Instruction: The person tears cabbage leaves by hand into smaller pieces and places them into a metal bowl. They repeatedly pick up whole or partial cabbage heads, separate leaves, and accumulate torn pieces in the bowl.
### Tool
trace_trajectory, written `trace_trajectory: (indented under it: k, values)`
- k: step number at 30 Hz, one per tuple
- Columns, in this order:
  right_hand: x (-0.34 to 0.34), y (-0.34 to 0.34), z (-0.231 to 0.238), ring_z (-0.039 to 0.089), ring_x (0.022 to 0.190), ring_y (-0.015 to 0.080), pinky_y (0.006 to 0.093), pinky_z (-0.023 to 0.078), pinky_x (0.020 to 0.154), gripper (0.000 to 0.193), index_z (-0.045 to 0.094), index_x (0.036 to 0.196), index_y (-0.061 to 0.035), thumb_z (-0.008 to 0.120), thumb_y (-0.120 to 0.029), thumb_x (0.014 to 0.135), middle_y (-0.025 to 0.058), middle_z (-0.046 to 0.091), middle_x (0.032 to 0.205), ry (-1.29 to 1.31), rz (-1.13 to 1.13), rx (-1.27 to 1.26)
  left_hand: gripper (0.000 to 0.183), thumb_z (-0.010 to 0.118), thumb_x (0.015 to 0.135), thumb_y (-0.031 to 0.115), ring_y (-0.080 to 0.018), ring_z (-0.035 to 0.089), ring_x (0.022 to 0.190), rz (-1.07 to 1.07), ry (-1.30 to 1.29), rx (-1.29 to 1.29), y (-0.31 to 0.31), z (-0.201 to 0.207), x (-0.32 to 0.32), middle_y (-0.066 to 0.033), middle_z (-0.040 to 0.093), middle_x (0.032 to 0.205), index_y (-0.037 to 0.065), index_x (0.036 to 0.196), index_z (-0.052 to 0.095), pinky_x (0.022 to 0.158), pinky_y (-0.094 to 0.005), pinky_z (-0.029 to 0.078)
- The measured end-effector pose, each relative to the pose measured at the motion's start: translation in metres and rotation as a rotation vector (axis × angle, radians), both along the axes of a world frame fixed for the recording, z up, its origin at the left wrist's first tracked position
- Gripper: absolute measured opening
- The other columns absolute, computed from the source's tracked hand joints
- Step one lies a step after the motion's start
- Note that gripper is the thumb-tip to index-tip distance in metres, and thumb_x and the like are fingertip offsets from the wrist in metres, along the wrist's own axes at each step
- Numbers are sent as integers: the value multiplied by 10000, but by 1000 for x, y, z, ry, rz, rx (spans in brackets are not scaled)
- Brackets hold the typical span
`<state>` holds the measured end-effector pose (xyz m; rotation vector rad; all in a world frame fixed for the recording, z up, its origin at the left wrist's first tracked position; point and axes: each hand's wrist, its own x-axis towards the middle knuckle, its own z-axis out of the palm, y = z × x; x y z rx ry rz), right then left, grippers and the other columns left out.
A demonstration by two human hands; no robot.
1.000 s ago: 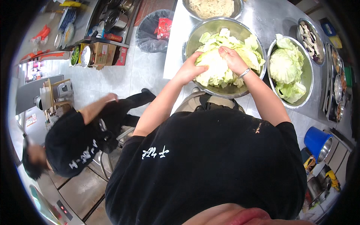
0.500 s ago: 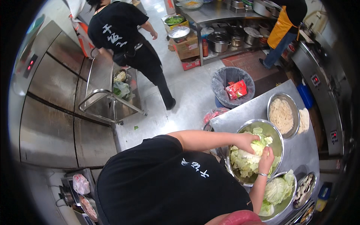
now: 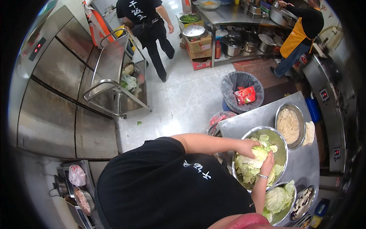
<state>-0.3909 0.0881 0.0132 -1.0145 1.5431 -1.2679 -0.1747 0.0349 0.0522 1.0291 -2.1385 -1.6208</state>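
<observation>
Both my hands are inside a large steel bowl, gripping a piece of pale green cabbage. My left hand holds it from the far left side, fingers curled into the leaves. On the right side, my right hand, with a bracelet at the wrist, closes around it. The fingertips are partly hidden by leaves. Torn cabbage leaves lie beneath in the bowl. A second steel bowl beside my right forearm contains a cabbage head with loose leaves.
Pale strips fill a bowl farther along the steel table. A dish of dark and white pieces stands at the right. Beyond the table is a lined bin. A steel trolley and two co-workers occupy the background.
The co-worker by the trolley has walked farther away. My view has shifted slightly. Both hands keep hold of the cabbage, with only a small change in finger position.
</observation>
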Motion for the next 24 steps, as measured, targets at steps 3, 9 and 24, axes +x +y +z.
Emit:
trace_trajectory:
  k: [3, 9, 24]
  values:
    - [-3, -4, 3, 526, 753, 113, 276, 449, 693, 466, 644, 968, 48, 476, -379, 1050, 45, 619, 845, -2, -22, 69, 732, 762, 746, 315, -384, 619, 1112, 48, -5, -58, 1, 2, 0, -268, 624, 1197, 43, 1361, 472, 936, -420, 496]
    - [-5, -13, -4, 592, 838, 143, 284, 485, 770, 469, 644, 1073, 65, 499, -380, 1040, 90, 662, 980, -188, -34, 99, 729, 762, 748, 311, -397, 630, 1083, 42, -2, -126, -3, 0, -2, -276, 640, 1144, 35, 1358, 472, 929, -426, 498]
    - [-24, -30, -5, 628, 807, 215, 364, 511, 734, 536, 666, 1059, 41, 512, -469, 1005, 129, 688, 951, 18, -106, 264, 663, 751, 768, 307, -433, 648, 842, -18, -51, -299, -1, 20, -9, -242, 669, 873, 128, 1342, 471, 759, -488, 507]
